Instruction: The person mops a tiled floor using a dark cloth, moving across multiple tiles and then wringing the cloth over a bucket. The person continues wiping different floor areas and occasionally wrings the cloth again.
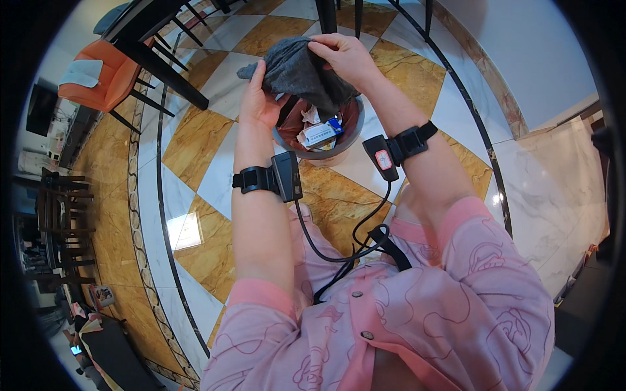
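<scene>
A dark grey cloth (298, 68) hangs in folds between my two hands, over a round waste bin. My left hand (260, 100) grips its left part between thumb and fingers, with a small corner sticking out to the left. At the upper right, my right hand (346, 57) pinches the cloth's top edge between thumb and fingers. The grey-rimmed bin (326, 155) has a dark red liner and holds a blue and white printed box (320, 133) and crumpled white paper. The cloth hides the bin's far side.
Black table legs (171, 73) and an orange chair (105, 73) with a pale cloth on it stand at the upper left. A wall (538, 58) rises at the right. Black cables (313, 249) run from the devices strapped to my forearms, across my lap.
</scene>
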